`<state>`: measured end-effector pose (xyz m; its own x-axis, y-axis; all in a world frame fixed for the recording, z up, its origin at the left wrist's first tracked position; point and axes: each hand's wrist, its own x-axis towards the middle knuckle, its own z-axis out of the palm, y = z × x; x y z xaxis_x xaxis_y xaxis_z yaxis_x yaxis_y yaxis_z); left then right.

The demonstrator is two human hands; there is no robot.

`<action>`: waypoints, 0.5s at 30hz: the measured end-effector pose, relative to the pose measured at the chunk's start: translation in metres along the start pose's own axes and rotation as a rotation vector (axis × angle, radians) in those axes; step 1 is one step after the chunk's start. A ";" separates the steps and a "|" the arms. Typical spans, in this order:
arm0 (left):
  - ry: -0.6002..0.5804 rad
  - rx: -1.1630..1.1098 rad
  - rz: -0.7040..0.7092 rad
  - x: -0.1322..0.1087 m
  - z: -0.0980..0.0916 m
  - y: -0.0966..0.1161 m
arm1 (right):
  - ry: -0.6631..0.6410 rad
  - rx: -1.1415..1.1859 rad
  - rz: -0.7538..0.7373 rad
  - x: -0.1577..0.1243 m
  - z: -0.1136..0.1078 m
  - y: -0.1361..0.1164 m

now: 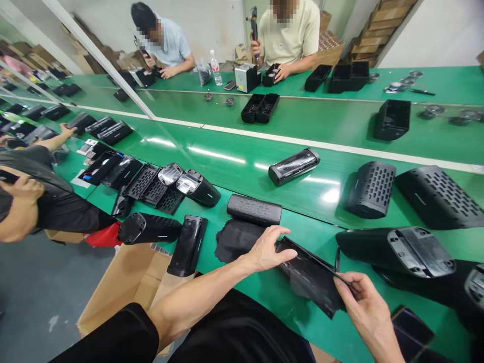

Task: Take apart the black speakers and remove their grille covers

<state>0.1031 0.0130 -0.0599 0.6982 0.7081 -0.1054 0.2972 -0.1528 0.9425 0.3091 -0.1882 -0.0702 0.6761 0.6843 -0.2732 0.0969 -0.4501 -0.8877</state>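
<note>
A thin black panel with a glossy, film-like face is held tilted in front of me, above the green bench. Thumb and fingers of my right hand pinch its right end. At its left end is my left hand, thumb and fingers spread apart; whether it touches the panel I cannot tell. Just beyond my left hand lies a dark cloth-like sheet, and behind that a black slotted cover. A black speaker-like housing stands left of my forearm.
Right of me lie black housings with shiny end plates and a dark phone-like slab. Perforated housings and a film-wrapped one sit on the green belt. An open carton stands below left. Co-workers sit opposite and at left.
</note>
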 end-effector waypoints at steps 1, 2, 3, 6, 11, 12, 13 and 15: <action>-0.035 -0.086 -0.110 0.000 -0.006 0.003 | -0.025 0.025 0.033 0.001 -0.002 -0.006; -0.087 -0.173 -0.227 0.000 -0.012 0.006 | -0.047 0.055 0.083 0.001 -0.002 -0.012; -0.151 -0.259 -0.336 -0.001 -0.017 0.010 | -0.067 0.092 0.143 0.002 -0.002 -0.018; -0.295 -0.447 -0.513 -0.007 -0.028 0.020 | -0.087 0.236 0.290 0.002 0.008 -0.030; -0.176 -0.363 -0.483 -0.016 -0.034 0.029 | -0.073 0.340 0.367 -0.006 0.033 -0.045; -0.172 -0.348 -0.478 -0.017 -0.036 0.030 | -0.071 0.327 0.360 -0.008 0.035 -0.047; -0.178 -0.342 -0.471 -0.017 -0.039 0.031 | -0.072 0.322 0.360 -0.009 0.037 -0.050; -0.185 -0.306 -0.444 -0.017 -0.046 0.033 | -0.097 0.356 0.406 -0.012 0.038 -0.055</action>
<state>0.0707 0.0275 -0.0128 0.6597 0.5220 -0.5406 0.4054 0.3584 0.8409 0.2683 -0.1498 -0.0326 0.5356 0.5537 -0.6376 -0.4218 -0.4787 -0.7700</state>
